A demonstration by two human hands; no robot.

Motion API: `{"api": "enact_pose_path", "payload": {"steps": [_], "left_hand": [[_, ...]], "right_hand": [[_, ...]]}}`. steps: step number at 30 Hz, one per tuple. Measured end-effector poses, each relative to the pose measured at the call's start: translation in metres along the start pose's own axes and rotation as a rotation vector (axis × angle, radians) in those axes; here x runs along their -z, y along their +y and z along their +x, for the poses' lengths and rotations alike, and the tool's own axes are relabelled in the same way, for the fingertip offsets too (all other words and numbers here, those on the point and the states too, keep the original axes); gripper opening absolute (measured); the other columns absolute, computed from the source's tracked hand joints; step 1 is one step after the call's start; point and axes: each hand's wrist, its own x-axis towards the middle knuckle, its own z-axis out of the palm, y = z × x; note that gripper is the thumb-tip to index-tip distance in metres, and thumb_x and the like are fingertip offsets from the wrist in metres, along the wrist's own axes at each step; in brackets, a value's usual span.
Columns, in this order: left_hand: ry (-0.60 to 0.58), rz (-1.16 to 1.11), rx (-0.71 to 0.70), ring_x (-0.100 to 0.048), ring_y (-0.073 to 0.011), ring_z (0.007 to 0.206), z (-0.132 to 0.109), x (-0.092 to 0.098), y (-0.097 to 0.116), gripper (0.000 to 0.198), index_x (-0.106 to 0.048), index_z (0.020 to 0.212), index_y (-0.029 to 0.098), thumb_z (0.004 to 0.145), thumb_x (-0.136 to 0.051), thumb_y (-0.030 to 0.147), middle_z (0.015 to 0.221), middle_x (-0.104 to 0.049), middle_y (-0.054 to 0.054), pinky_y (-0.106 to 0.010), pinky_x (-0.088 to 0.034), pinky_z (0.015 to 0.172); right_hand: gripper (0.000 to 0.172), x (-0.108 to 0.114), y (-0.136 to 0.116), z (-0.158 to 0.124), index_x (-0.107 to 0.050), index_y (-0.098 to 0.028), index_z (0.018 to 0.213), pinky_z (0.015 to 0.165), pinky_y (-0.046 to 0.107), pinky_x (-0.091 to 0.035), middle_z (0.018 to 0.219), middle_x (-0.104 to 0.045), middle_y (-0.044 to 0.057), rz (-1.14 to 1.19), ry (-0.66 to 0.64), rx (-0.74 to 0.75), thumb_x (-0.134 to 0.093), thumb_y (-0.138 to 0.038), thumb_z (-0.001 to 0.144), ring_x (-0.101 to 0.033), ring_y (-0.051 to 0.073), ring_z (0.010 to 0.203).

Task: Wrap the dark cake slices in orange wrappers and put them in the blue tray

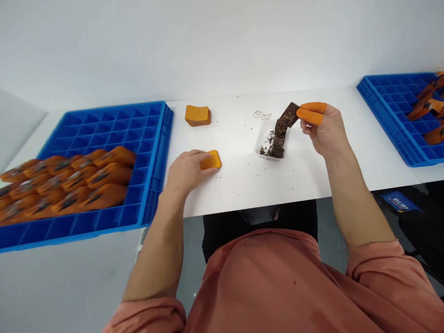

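Note:
My left hand (187, 170) rests on the table with its fingers closed over a small yellow-orange pad (215, 159); part of the pad is hidden beneath them. Orange finger covers sit on fingers of my right hand (322, 124). Its fingertips pinch the corner of a dark brown thin flat piece (290, 114), tilted above a clear plastic box (261, 147). More dark pieces (278, 143) stand in a tight row inside the box, some fanned up towards the pinched one. A stack of yellow-orange pads (197, 114) lies farther back.
On the left, a blue divided crate (166, 134) holds several orange items with dark marks (107, 178). Another blue crate (385, 125) with orange items stands at the right. A thin looped band (262, 115) and dark crumbs lie on the white table (236, 185).

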Motion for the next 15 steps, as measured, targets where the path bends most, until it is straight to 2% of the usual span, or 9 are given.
{"api": "enact_pose_path", "payload": {"steps": [3, 6, 8, 15], "left_hand": [[-0.166, 0.04, 0.021, -0.071, -0.0404, 0.133, 0.02, 0.007, -0.006, 0.036, -0.088, 0.108, 0.029, 0.088, -0.072, 0.055, 0.142, -0.079, -0.006, -0.049, -0.055, 0.113], [-0.235, 0.049, -0.037, -0.071, -0.0357, 0.136, 0.024, 0.011, -0.015, 0.037, -0.089, 0.101, 0.032, 0.09, -0.065, 0.058, 0.14, -0.081, -0.001, -0.044, -0.055, 0.114], [-0.247, 0.05, -0.067, -0.073, -0.0347, 0.134, 0.023, 0.011, -0.024, 0.037, -0.089, 0.1, 0.032, 0.089, -0.065, 0.059, 0.138, -0.081, 0.001, -0.043, -0.056, 0.112], [-0.162, -0.09, -0.199, -0.082, -0.035, 0.114, 0.023, 0.007, -0.051, 0.04, -0.088, 0.087, 0.036, 0.088, -0.07, 0.071, 0.123, -0.086, -0.001, -0.044, -0.064, 0.096]], "right_hand": [[0.029, 0.002, 0.008, 0.006, -0.073, -0.026, 0.086, 0.053, 0.026, -0.037, 0.087, -0.067, 0.0, 0.16, -0.038, -0.095, -0.094, -0.034, 0.066, -0.056, 0.012, 0.07], [0.036, -0.002, 0.016, 0.013, -0.072, -0.026, 0.087, 0.054, 0.025, -0.038, 0.084, -0.066, -0.001, 0.242, -0.074, -0.121, -0.096, -0.036, 0.062, -0.057, 0.012, 0.072], [0.039, -0.006, 0.021, 0.02, -0.071, -0.026, 0.089, 0.055, 0.027, -0.039, 0.086, -0.067, -0.001, 0.255, -0.099, -0.111, -0.097, -0.038, 0.063, -0.058, 0.013, 0.073], [0.047, -0.012, 0.043, 0.046, -0.066, -0.027, 0.09, 0.057, 0.031, -0.042, 0.085, -0.066, -0.001, 0.242, -0.183, -0.094, -0.098, -0.048, 0.063, -0.061, 0.015, 0.073]]}}
